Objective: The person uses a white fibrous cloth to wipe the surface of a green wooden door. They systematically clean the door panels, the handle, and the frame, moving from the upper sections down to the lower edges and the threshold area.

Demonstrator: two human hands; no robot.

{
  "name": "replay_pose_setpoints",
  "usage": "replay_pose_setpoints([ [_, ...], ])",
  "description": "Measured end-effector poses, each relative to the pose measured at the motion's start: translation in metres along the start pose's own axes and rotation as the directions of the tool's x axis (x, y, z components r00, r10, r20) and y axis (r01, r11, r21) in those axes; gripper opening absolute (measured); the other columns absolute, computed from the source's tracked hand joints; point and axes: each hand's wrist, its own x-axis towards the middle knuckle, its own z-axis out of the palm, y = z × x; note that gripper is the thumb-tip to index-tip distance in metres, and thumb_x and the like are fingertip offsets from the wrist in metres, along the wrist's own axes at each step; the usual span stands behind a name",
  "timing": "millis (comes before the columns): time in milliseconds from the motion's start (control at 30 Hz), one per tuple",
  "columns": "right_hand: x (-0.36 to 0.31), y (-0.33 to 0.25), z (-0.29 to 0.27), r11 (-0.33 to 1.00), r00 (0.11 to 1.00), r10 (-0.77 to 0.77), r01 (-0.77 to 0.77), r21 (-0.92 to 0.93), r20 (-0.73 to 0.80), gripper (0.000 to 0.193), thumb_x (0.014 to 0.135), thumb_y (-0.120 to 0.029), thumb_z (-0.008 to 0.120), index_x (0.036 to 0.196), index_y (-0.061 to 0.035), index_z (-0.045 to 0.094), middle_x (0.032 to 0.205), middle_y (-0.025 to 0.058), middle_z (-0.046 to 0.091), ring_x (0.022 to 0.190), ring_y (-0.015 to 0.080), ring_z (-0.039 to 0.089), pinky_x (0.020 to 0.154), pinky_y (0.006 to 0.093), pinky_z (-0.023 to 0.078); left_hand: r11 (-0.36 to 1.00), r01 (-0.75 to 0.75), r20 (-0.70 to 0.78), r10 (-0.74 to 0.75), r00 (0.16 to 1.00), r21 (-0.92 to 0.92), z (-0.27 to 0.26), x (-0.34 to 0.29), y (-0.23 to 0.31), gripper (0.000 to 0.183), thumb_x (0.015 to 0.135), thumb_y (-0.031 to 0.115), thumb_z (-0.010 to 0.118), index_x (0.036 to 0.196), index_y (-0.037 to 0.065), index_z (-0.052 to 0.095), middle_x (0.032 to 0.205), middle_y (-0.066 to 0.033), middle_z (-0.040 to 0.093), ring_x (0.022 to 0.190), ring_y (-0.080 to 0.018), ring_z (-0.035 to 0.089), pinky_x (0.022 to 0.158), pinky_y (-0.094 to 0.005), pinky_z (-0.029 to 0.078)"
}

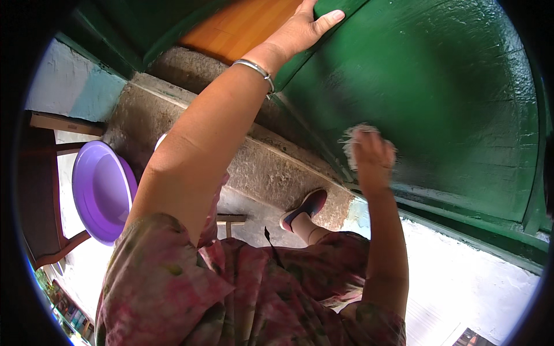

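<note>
A glossy green door (438, 75) fills the upper right, its panel dark and shiny with smeared patches. My left hand (306, 26), a silver bangle at its wrist, grips the door's edge near the top of the view; the thumb lies on the door's face and the other fingers are partly hidden. Lower on the same panel, my right hand (374, 155) presses a frayed whitish-grey cloth (350, 144) flat against the green surface. This hand is slightly blurred, and most of the cloth is hidden beneath its fingers.
A purple basin (101, 193) rests on a dark wooden chair (43, 196) at the left. A worn stone step (271, 167) runs below the doorway, with my shoe (306, 207) on it. Beyond the opening lies orange-brown wooden flooring (236, 29).
</note>
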Motion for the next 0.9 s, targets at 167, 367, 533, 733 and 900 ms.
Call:
replay_pose_setpoints([
  [167,-0.011,0.048,-0.082,0.938,0.923,0.324,-0.342,-0.059,-0.209,0.025,0.079,-0.013,0.065,0.103,-0.0206,0.065,0.130,-0.0051,0.054,0.122,0.0206,0.046,0.094,0.0423,0.029,0.996,-0.035,-0.060,0.040,0.997,0.087,-0.004,0.005,-0.019,0.071,0.093,0.046,0.060,0.143,0.006,0.030,0.133,-0.0162,0.049,0.125,-0.0245,0.045,0.105,-0.0368,0.037],
  [367,0.013,0.001,0.006,1.000,0.998,0.001,-0.001,0.010,-0.059,0.022,0.076,-0.020,0.065,0.097,-0.0162,0.066,0.124,-0.0019,0.054,0.117,0.0203,0.047,0.087,0.0396,0.039,0.994,-0.028,-0.031,0.032,0.999,0.110,0.000,0.006,-0.017,0.073,0.092,0.047,0.060,0.143,0.005,0.028,0.134,-0.0178,0.049,0.125,-0.0259,0.045,0.105,-0.0367,0.037],
  [533,0.023,-0.044,0.078,0.974,0.977,-0.214,0.215,0.066,-0.021,0.016,0.076,-0.022,0.059,0.086,-0.0155,0.070,0.121,0.0041,0.056,0.122,0.0218,0.044,0.096,0.0392,0.036,0.989,-0.014,-0.006,0.015,1.000,0.150,0.000,0.006,-0.015,0.073,0.092,0.047,0.060,0.143,0.005,0.028,0.132,-0.0187,0.049,0.126,-0.0266,0.044,0.105,-0.0375,0.037],
  [733,0.051,-0.017,0.010,0.992,0.992,-0.100,0.106,0.072,-0.078,0.022,0.078,-0.022,0.060,0.099,-0.0157,0.067,0.129,0.0030,0.053,0.123,0.0213,0.044,0.096,0.0421,0.035,0.994,-0.025,-0.020,0.027,0.999,0.111,-0.002,0.007,-0.014,0.072,0.093,0.046,0.060,0.142,0.005,0.028,0.132,-0.0180,0.049,0.124,-0.0260,0.045,0.104,-0.0376,0.037],
  [900,0.056,0.067,-0.107,0.985,0.882,0.162,-0.172,0.016,-0.443,0.023,0.083,-0.016,0.061,0.105,-0.0158,0.067,0.118,0.0044,0.060,0.106,0.0254,0.055,0.083,0.0410,0.043,0.988,-0.035,-0.048,0.043,0.998,0.147,-0.006,0.004,-0.021,0.071,0.093,0.046,0.060,0.142,0.005,0.028,0.133,-0.0182,0.048,0.125,-0.0258,0.045,0.104,-0.0375,0.038],
])
